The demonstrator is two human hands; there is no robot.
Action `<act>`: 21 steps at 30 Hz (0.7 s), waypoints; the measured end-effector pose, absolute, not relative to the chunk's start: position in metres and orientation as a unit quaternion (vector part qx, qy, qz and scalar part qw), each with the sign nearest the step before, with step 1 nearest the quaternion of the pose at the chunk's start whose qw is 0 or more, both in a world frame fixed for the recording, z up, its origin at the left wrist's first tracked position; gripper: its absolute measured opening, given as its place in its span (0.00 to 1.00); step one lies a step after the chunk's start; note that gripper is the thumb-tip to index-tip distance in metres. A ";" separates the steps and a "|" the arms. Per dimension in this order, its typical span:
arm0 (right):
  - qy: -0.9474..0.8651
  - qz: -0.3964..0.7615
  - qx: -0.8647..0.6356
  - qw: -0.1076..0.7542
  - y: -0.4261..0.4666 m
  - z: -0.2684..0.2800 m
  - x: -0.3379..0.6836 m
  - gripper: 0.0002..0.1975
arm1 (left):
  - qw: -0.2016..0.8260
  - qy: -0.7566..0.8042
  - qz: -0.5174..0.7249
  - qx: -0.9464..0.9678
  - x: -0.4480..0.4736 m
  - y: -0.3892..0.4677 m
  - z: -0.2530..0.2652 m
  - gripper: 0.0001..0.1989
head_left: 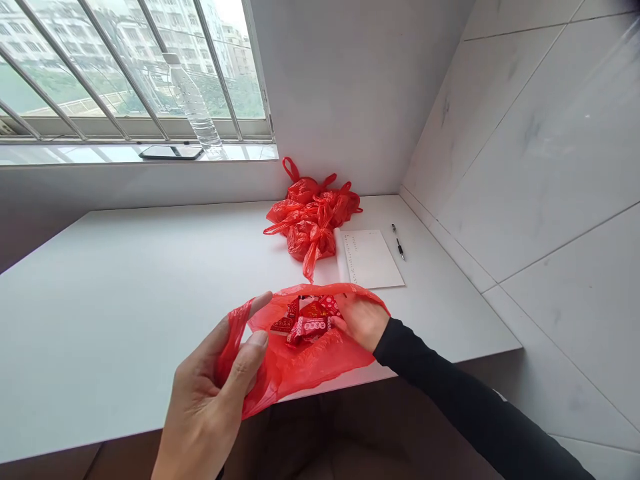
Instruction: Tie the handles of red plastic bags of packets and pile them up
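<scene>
A thin red plastic bag [320, 363] is spread open at the table's front edge. My left hand [215, 373] holds it by one side, with the handle looped over the fingers and the thumb at the rim. Inside lie several small wrapped snacks [309, 328] in red and pink packets with white print. My right hand [364, 321] reaches into the bag's mouth from the right, beside the packets. One of its fingers touches a packet; the other fingertips are hidden, so I cannot see whether it grips anything.
Several knotted red plastic bags [314, 217] are heaped at the back of the white table [165, 287]. A notepad [373, 259] and a pen [399, 242] lie right of them. A water bottle [194, 107] and a phone [171, 153] occupy the windowsill. A tiled wall [545, 167] bounds the right side.
</scene>
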State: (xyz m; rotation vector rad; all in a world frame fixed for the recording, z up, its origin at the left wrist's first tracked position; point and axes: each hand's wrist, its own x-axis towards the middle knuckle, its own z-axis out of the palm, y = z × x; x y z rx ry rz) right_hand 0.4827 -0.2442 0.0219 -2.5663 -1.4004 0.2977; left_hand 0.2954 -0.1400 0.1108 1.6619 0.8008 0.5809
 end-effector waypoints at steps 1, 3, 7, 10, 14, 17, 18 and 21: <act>-0.474 0.096 -0.869 0.104 -0.246 0.019 0.484 0.15 | 0.570 0.340 0.237 0.709 0.296 -0.140 0.109 0.29; -0.473 0.090 -0.870 0.109 -0.249 0.016 0.484 0.13 | 0.582 0.348 0.223 0.701 0.296 -0.139 0.107 0.30; -0.470 0.082 -0.869 0.132 -0.254 0.017 0.484 0.13 | 0.572 0.353 0.237 0.702 0.295 -0.138 0.105 0.30; -0.456 0.089 -0.871 0.156 -0.257 0.020 0.486 0.12 | 0.575 0.345 0.239 0.702 0.295 -0.139 0.105 0.31; -0.415 0.108 -0.890 0.156 -0.258 0.021 0.488 0.13 | 0.576 0.328 0.236 0.710 0.292 -0.141 0.102 0.31; -0.414 0.109 -0.892 0.143 -0.260 0.020 0.488 0.12 | 0.564 0.314 0.227 0.729 0.288 -0.141 0.100 0.29; -0.415 0.107 -0.893 0.138 -0.260 0.020 0.487 0.12 | 0.562 0.311 0.223 0.733 0.287 -0.140 0.100 0.29; -0.424 0.101 -0.892 0.120 -0.262 0.019 0.485 0.11 | 0.566 0.311 0.219 0.731 0.285 -0.139 0.098 0.30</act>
